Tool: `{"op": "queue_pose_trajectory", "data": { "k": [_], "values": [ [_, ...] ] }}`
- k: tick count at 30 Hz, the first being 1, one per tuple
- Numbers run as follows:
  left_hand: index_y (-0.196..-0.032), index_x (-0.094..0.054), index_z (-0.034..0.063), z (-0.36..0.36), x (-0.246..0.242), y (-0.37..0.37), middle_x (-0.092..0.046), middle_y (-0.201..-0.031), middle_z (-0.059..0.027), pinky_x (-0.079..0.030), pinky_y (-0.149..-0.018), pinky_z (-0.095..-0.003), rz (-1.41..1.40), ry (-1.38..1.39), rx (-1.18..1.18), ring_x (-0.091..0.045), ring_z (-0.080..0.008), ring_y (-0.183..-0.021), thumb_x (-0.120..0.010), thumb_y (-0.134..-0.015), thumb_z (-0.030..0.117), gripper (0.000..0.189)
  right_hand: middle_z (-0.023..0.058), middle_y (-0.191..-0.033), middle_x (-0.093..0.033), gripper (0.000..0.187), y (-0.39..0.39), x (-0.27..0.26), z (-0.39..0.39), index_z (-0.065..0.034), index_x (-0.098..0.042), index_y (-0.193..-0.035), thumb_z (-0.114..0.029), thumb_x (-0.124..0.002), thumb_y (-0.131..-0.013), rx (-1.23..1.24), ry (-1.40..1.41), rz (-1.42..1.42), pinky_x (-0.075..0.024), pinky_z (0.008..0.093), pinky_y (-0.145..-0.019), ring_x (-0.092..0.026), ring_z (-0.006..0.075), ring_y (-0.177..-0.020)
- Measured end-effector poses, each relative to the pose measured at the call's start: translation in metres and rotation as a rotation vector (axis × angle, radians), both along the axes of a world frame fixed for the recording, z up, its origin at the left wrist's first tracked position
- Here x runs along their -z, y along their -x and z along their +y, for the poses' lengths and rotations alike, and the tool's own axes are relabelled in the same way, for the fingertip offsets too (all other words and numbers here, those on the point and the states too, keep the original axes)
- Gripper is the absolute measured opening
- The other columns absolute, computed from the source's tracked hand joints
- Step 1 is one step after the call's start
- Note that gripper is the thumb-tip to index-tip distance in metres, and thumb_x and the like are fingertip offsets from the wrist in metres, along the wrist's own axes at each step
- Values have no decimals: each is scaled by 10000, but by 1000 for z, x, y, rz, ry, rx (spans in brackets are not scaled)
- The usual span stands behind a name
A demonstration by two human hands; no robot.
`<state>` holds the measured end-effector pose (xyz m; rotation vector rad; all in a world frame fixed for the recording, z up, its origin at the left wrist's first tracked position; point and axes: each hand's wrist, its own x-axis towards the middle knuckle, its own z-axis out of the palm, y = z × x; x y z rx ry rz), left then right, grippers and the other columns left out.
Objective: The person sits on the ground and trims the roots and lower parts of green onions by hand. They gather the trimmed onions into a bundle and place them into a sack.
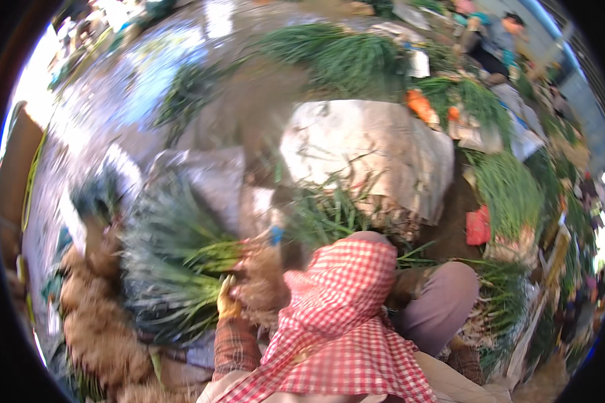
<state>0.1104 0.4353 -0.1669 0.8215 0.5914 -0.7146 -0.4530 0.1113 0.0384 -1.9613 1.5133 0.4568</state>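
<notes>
My left hand, in a yellow glove, lies at the stalk bases of a big pile of green onions. Its fingers are stretched out against the stalks and do not close round them. Pale roots of the pile point towards my lap. At the lower right, beside my raised knee, a plaid sleeve shows with a small part of my right hand; its fingers are hidden. More green onions lie near it. A red checked cloth covers my lap. Loose green leaves lie beyond my covered knee.
A pale sheet lies ahead, with onion heaps behind it. Root clumps are piled at the left. A red bag lies by another onion bunch on the right. A person sits at the upper right.
</notes>
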Motion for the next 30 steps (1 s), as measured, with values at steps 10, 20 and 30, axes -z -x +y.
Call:
{"op": "queue_pose_trajectory", "data": {
  "k": [10,20,30],
  "values": [
    [-1248,-541,123,51,-15,-27,-565,-1207,-54,-455,-933,-436,195,-438,308,-537,-245,-1161,-579,-915,440,462,205,-789,-634,372,-41,60,-160,-16,-640,-888,-377,-564,-936,144,256,-399,-460,452,-663,-594,380,-714],
    [-1389,-424,68,-27,-125,-16,-390,-1465,-152,-416,-973,-479,-130,-715,431,-458,-355,-1262,-642,-892,349,611,123,-1098,-636,469,-208,139,-273,-23,-538,-1242,-298,-620,-871,-349,720,195,-506,413,-808,-631,272,-982],
    [-1239,-590,32,-275,-216,-27,-621,-1141,-38,-472,-856,-278,-842,-462,793,-583,-143,-1016,-661,-879,214,409,133,-742,-632,116,-278,-32,-380,-89,-620,-790,-144,-532,-844,-361,1090,-245,-515,399,-586,-627,288,-649]
  ]
}}
